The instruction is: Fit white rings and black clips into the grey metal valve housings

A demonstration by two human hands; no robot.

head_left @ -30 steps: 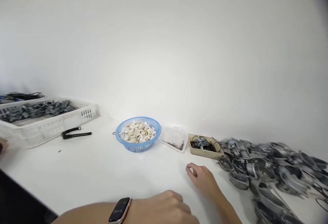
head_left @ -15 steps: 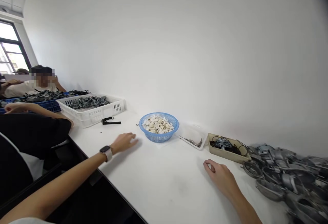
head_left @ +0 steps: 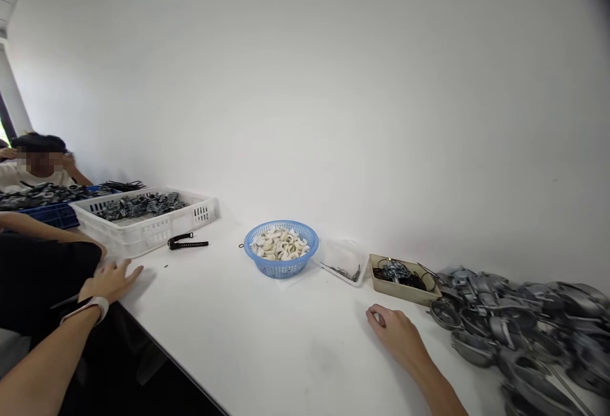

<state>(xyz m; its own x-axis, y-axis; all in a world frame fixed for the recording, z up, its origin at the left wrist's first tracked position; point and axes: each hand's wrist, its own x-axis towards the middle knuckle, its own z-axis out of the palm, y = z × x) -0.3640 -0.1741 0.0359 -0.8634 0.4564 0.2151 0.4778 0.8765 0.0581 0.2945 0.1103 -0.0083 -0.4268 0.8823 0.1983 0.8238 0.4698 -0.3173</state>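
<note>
My left hand (head_left: 112,281) is over the table's left edge with its fingers spread, holding nothing. It is close to the white plastic crate (head_left: 143,237) of grey metal parts and a co-worker's dark sleeve (head_left: 52,276). On the right, my right hand (head_left: 396,335) rests on the white table (head_left: 267,340), fingers curled in toward the thumb, with no object showing in them. Beyond it stands a beige tray (head_left: 405,291) with dark cords and metal pieces. A blue basket (head_left: 281,268) of white curved pieces sits between the two hands, farther back.
A black watch strap (head_left: 188,244) lies in front of the crate. A clear tray (head_left: 350,257) holds thin metal pieces. Grey metal housings (head_left: 519,333) are heaped at the right. At far left are a blue crate (head_left: 52,214) and another person (head_left: 40,159).
My left hand has swung left, away from the blue basket toward the co-worker's sleeve and the table edge. My right hand stays curled on the table. The view has turned slightly right.
</note>
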